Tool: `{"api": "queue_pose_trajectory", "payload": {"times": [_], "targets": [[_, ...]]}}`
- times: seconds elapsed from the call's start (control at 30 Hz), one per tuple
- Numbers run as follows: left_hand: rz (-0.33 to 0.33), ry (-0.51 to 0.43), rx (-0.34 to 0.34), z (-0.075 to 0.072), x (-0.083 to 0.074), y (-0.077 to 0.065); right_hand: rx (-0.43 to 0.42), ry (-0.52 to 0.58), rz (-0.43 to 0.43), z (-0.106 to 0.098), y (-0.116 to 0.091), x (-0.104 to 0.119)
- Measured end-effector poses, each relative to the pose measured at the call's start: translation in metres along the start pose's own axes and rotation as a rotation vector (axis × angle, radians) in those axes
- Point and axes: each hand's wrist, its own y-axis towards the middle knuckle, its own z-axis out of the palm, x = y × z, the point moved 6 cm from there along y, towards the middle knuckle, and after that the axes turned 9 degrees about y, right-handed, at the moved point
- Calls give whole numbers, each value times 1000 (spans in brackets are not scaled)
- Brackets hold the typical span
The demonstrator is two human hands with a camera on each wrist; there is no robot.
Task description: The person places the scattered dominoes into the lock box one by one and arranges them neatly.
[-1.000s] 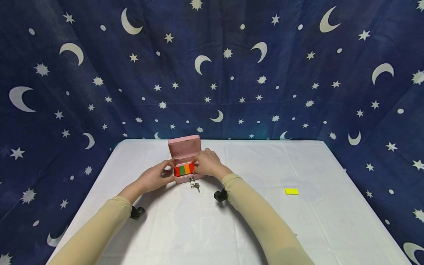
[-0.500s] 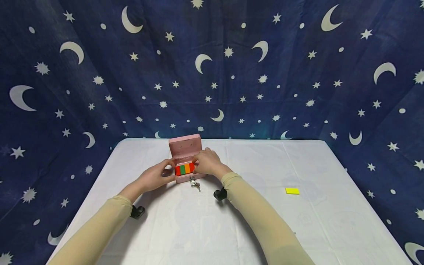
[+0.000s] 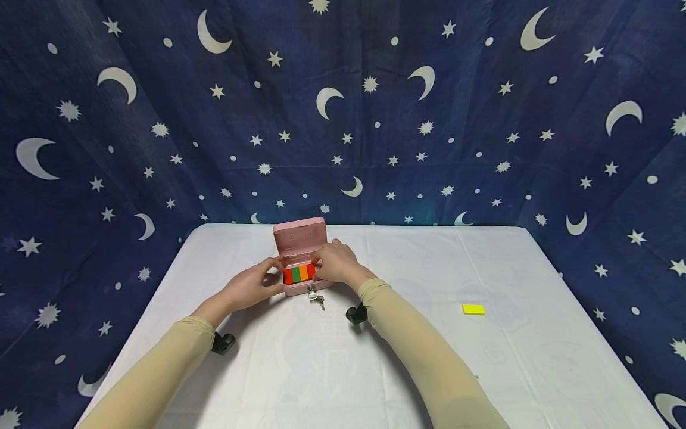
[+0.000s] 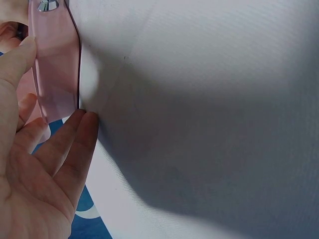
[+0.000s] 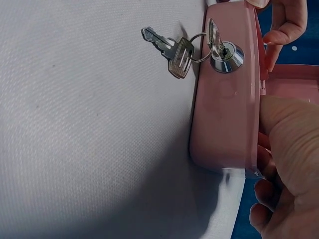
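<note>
Movement: next to nothing since the earlier head frame; left grip (image 3: 250, 288), right grip (image 3: 339, 265) and pink box (image 3: 294, 291) keep their places, while the whole view shifts a touch.
Block row (image 3: 299, 274): inside the pink box between the two grips, red, green, orange and red side by side.
Left grip: thumb at the near rim, other fingers parted and loosely bent about the box's left end; no firm hold to be seen.
Right grip: fingers bent down into the box at the row's right end; whether they pinch a block, I cannot tell.
Lid (image 3: 300, 237): up, leaning back at the far side.
Lock (image 5: 228, 60): on the front wall, one key (image 5: 215, 37) in it and a second key (image 5: 176, 60) hanging just beside.
Yellow piece (image 3: 473, 310): flat on the white-covered bench (image 3: 536, 357), well apart to the right.
Working the row: light, even contact from both ends should suit it; a hard squeeze could lift a middle block. Pressing straight down at the rim would likely keep the pink box from sliding. Fingertips seem best kept low, clear of the lid's swing.
</note>
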Motion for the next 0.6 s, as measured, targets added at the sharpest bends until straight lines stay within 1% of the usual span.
{"api": "queue_pose_trajectory", "payload": {"times": [0.23,0.6], "targets": [[2,9,-4,0,0,-1,4,-9,3,-1,0,1],[10,5,-9,1,1,0,2,24,16,-1,-2,0]]}}
